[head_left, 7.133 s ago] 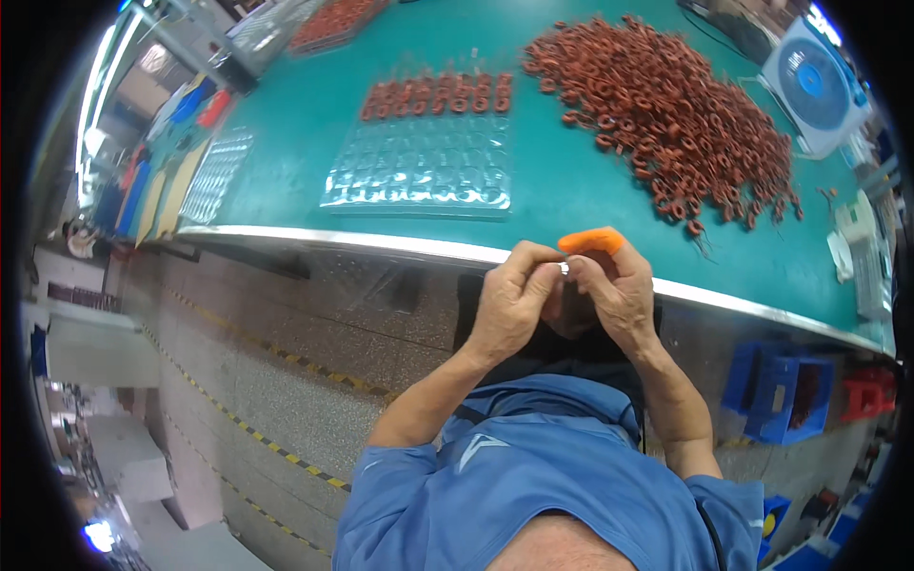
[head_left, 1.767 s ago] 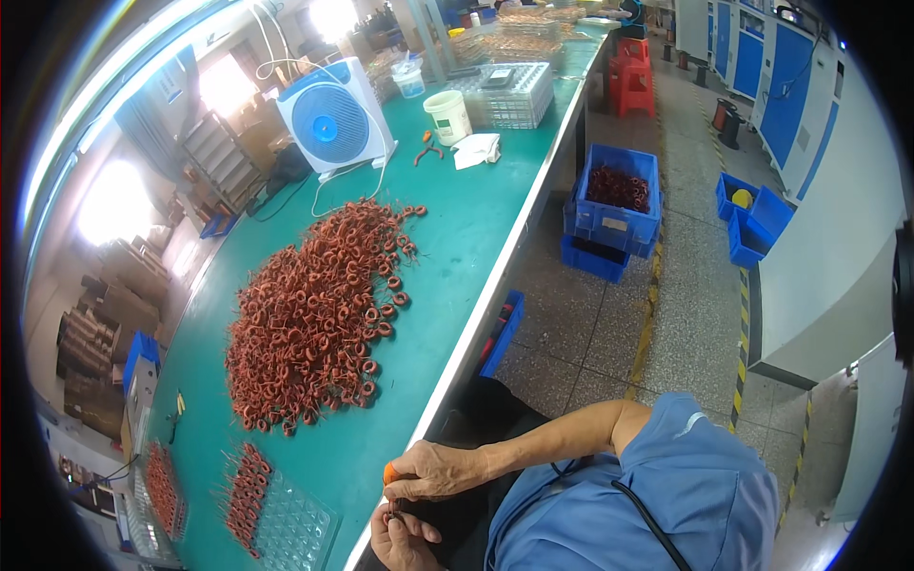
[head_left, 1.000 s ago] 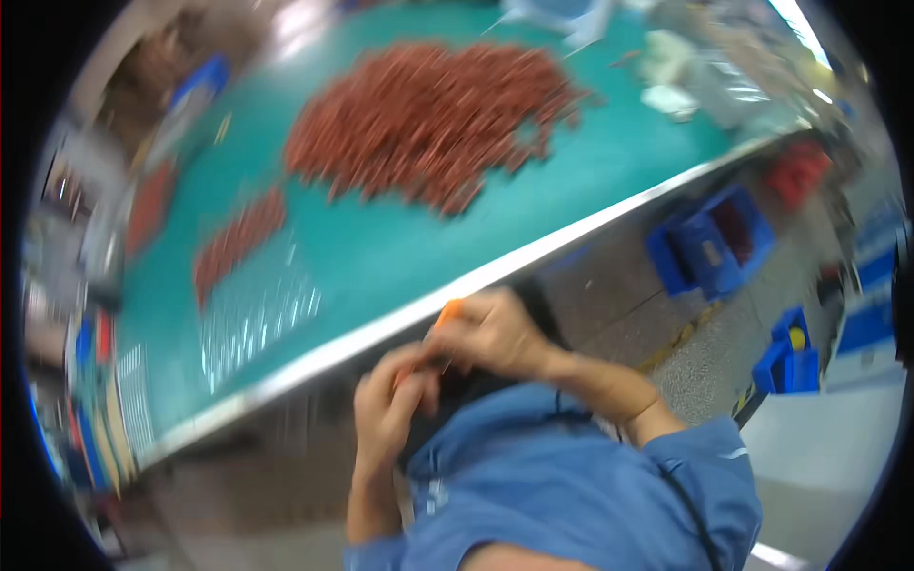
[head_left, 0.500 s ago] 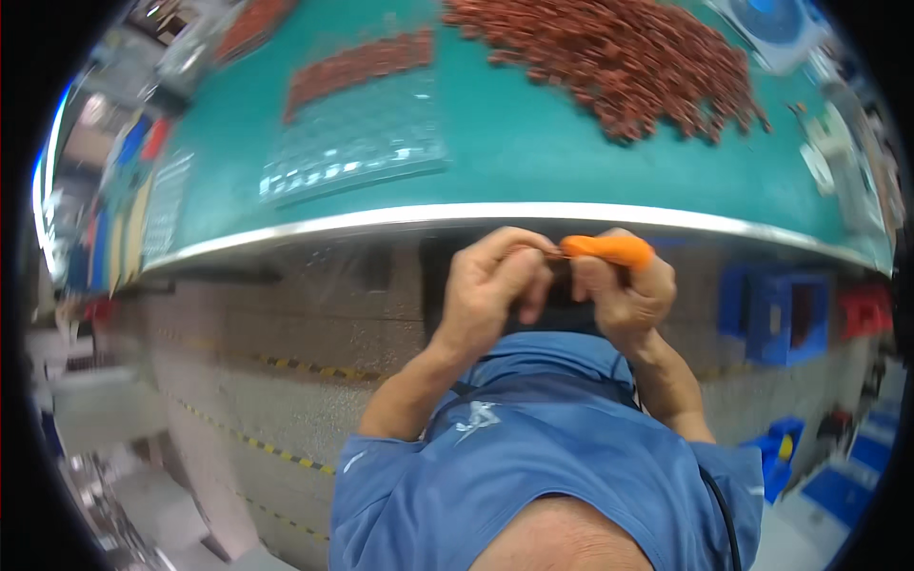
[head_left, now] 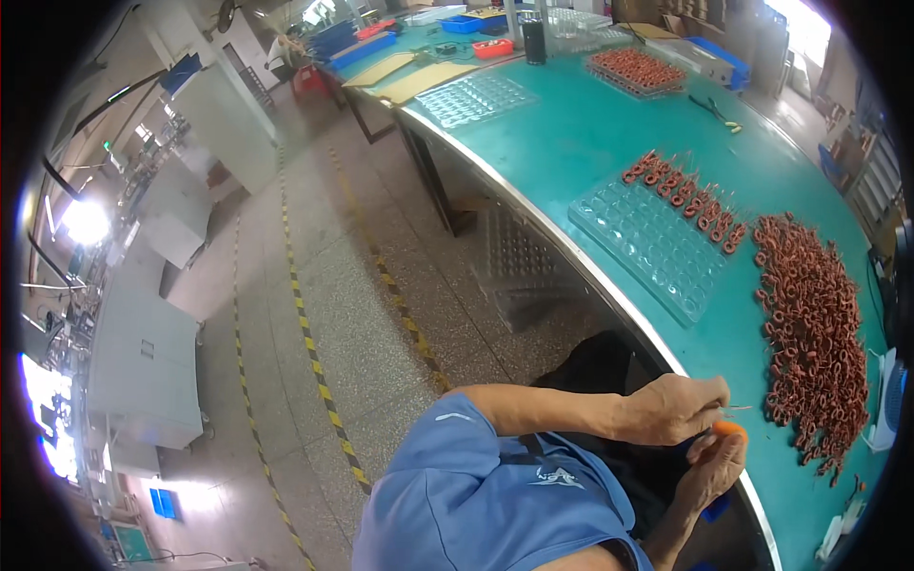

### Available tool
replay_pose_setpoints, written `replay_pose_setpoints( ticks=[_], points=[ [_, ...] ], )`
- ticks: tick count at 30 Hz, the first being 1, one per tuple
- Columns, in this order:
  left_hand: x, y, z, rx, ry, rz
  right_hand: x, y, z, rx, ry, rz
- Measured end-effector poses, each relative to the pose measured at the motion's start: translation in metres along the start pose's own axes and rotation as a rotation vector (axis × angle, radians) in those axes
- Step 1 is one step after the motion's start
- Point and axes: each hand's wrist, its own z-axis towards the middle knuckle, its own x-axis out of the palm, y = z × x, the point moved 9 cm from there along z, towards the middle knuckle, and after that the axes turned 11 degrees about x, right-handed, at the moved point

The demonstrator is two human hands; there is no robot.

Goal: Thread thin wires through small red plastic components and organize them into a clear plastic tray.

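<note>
The view having swung leftward, the left hand (head_left: 669, 409) pinched a thin piece (head_left: 739, 408), apparently steadying it close beside the right hand (head_left: 714, 467), whose hold was unclear.

The left hand (head_left: 671, 409) pinches a thin strand (head_left: 740, 408) beside the right hand's (head_left: 714, 471) orange finger cot (head_left: 732, 432). On the counter (head_left: 728, 352) beyond the hands lie heaped ring coils (head_left: 814, 343) and, to their left, a part-filled blister tray (head_left: 638, 238).

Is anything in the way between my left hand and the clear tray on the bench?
Nothing visible stands between your left hand and the clear tray. Only the bench's metal edge and some green tabletop separate them. The heap of reddish-brown rings lies to the right, outside that path.
</note>
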Motion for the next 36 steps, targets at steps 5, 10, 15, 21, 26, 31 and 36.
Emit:
replay_pose_setpoints(
  ticks=[5,10,15,21,26,31,36],
  points=[
    [0.023,-0.002,0.013,0.202,0.336,0.257,0.001,-0.010,0.013,0.054,0.055,0.035],
    [0.024,-0.011,0.016,0.145,0.604,-0.023,-0.001,-0.012,0.015,0.183,0.116,0.171],
    [0.033,-0.023,0.009,0.322,0.712,0.142,-0.002,-0.015,0.006,0.261,0.221,0.050],
    [0.055,-0.015,-0.003,0.496,0.653,0.447,-0.031,0.000,-0.012,0.048,-0.045,-0.340],
    [0.016,0.016,0.016,-0.176,0.419,-0.051,-0.002,0.025,0.010,0.126,-0.125,-0.333],
    [0.014,0.032,-0.004,-0.199,0.019,-0.752,0.027,0.027,0.032,0.181,0.144,-0.093],
    [0.023,0.044,-0.012,-0.275,-0.014,-0.805,0.026,0.029,0.039,0.203,0.193,-0.042]
  ],
)
